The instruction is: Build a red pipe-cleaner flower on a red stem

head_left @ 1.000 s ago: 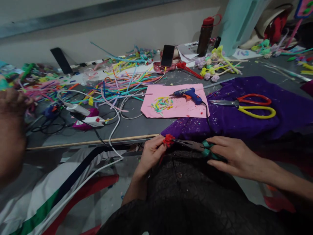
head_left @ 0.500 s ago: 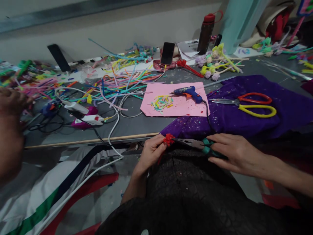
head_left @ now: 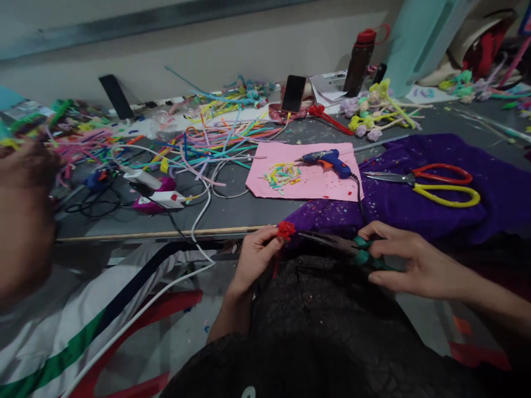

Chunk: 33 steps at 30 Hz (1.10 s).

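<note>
My left hand (head_left: pixel 255 257) pinches a small red pipe-cleaner flower (head_left: pixel 286 229) at the table's front edge, over my dark lap. My right hand (head_left: pixel 409 260) grips the teal handles of long-nose pliers (head_left: pixel 332 242), whose metal jaws point left and reach the red flower. Both hands sit just in front of a purple cloth (head_left: pixel 435 193) spread on the grey table (head_left: pixel 232 213).
A blue glue gun (head_left: pixel 327 160) and cut pipe-cleaner bits (head_left: pixel 282 173) lie on pink paper (head_left: pixel 307 185). Red-and-yellow scissors (head_left: pixel 431 182) rest on the purple cloth. Loose pipe cleaners (head_left: pixel 215 138), cables, a phone (head_left: pixel 293 93) and a bottle (head_left: pixel 360 61) crowd the back. Another person (head_left: pixel 25 221) sits at left.
The view shifted slightly right and up. My right hand has slid right along the plier handles; the red flower stays in my left hand against the jaws.
</note>
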Motion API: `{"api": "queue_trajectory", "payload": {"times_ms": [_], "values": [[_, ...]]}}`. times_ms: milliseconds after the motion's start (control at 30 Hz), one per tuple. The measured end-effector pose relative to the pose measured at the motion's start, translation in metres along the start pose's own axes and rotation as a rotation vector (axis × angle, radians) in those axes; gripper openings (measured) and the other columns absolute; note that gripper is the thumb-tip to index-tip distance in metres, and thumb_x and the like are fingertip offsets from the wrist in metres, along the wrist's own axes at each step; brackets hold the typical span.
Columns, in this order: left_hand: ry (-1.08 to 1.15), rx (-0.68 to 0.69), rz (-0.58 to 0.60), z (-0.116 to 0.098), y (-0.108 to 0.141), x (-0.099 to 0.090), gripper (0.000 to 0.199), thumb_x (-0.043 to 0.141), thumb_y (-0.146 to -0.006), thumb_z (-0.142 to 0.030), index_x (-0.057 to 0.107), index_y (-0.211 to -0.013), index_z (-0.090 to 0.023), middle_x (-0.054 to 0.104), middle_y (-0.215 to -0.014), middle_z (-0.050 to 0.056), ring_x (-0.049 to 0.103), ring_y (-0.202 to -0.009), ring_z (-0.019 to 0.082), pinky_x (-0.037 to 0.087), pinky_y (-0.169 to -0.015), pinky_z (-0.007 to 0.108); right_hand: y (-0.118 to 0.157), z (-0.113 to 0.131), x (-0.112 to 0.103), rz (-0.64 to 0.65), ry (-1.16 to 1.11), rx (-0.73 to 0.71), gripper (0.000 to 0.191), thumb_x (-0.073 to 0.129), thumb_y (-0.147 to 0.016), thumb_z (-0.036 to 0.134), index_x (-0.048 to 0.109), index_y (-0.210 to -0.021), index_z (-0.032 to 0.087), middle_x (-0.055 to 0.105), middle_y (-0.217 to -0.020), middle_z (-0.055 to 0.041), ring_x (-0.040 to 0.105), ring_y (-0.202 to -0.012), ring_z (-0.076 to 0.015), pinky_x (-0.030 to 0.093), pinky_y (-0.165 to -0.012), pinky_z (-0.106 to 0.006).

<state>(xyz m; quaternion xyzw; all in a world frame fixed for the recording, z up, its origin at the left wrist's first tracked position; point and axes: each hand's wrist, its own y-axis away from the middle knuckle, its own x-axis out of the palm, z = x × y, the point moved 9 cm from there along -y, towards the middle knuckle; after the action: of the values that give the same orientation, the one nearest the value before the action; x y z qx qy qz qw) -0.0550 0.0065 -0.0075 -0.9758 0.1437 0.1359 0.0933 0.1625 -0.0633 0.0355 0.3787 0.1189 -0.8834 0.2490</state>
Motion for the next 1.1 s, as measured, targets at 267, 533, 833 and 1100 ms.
{"api": "queue_trajectory", "payload": {"times_ms": [267, 533, 833, 1100], "values": [[0.273, -0.134, -0.175, 0.009, 0.0, -0.009, 0.012, 0.07, -0.064, -0.027, 0.068, -0.067, -0.015, 0.058, -0.062, -0.002, 0.041, -0.049, 0.006, 0.031, -0.047, 0.02, 0.0, -0.001, 0.029, 0.026, -0.345, -0.012, 0.016, 0.055, -0.081, 0.032, 0.057, -0.076, 0.017, 0.056, -0.083, -0.0046, 0.055, -0.076, -0.0169, 0.044, -0.068, -0.03], [0.28, 0.013, -0.259, -0.004, -0.002, -0.018, 0.005, 0.07, -0.064, -0.018, 0.066, -0.065, -0.017, 0.058, -0.065, -0.001, 0.05, -0.062, 0.01, 0.038, -0.06, 0.022, -0.003, 0.011, 0.022, -0.141, -0.14, -0.015, 0.009, 0.059, -0.075, 0.025, 0.056, -0.072, 0.017, 0.054, -0.089, -0.0052, 0.054, -0.08, -0.0176, 0.045, -0.069, -0.03], [0.098, 0.134, -0.323, -0.018, 0.002, -0.02, 0.006, 0.069, -0.066, -0.018, 0.063, -0.068, -0.017, 0.058, -0.067, 0.0, 0.051, -0.064, 0.012, 0.04, -0.063, 0.023, -0.004, 0.01, 0.024, -0.158, -0.118, -0.022, 0.007, 0.059, -0.075, 0.024, 0.057, -0.074, 0.018, 0.054, -0.091, -0.0049, 0.054, -0.08, -0.0165, 0.045, -0.069, -0.029], [-0.037, 0.207, -0.351, -0.024, 0.004, -0.02, 0.007, 0.068, -0.067, -0.018, 0.062, -0.068, -0.017, 0.059, -0.067, -0.001, 0.052, -0.063, 0.011, 0.041, -0.061, 0.023, -0.006, 0.007, 0.028, -0.138, -0.125, 0.001, 0.008, 0.06, -0.075, 0.025, 0.058, -0.073, 0.018, 0.054, -0.089, -0.0044, 0.054, -0.08, -0.0166, 0.045, -0.068, -0.029]]}}
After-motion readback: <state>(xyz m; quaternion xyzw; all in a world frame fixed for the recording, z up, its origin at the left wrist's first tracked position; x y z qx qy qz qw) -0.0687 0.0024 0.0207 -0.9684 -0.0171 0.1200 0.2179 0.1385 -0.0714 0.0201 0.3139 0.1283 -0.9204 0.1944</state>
